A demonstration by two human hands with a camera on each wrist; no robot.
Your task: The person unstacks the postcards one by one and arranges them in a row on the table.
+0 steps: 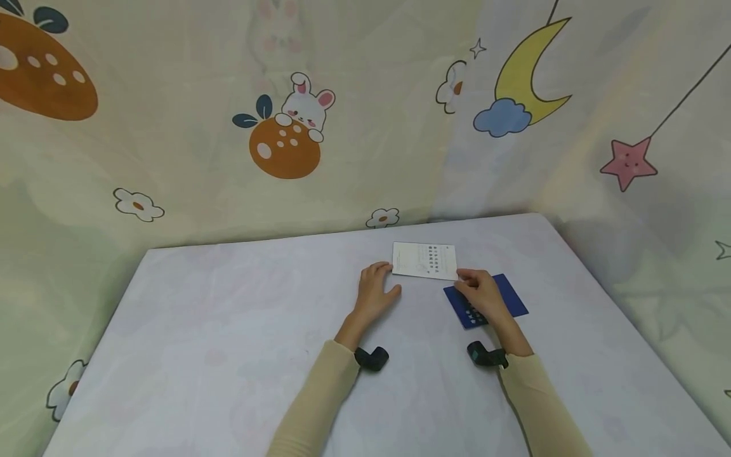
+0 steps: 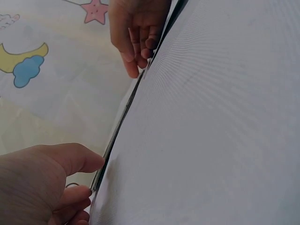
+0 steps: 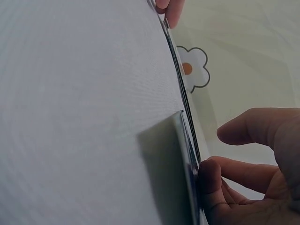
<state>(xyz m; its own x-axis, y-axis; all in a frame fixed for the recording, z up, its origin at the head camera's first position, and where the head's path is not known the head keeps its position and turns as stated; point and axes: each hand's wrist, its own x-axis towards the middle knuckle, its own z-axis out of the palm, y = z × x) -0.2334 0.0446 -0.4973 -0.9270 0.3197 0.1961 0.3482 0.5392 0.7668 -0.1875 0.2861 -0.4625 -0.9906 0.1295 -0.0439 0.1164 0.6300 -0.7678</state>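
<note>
A white booklet point(image 1: 425, 260) with printed dark characters lies flat toward the back of the table. At its left edge rest the fingers of my left hand point(image 1: 375, 292), the thumb spread apart from them. My right hand point(image 1: 481, 295) has its fingertips at the lower right corner of the white booklet, fingers loosely bent. Beneath that hand a dark blue booklet point(image 1: 512, 299) lies at a slant, partly hidden by it. In the right wrist view the thumb of the right hand point(image 3: 253, 164) is apart from its fingers, and a thin booklet's edge casts a shadow on the table.
The table point(image 1: 228, 355) has a white cover, and its back edge runs just behind the white booklet. A pale fabric wall point(image 1: 365, 158) with cartoon prints stands behind and to the sides. Black wrist cameras point(image 1: 372, 359) sit on both wrists.
</note>
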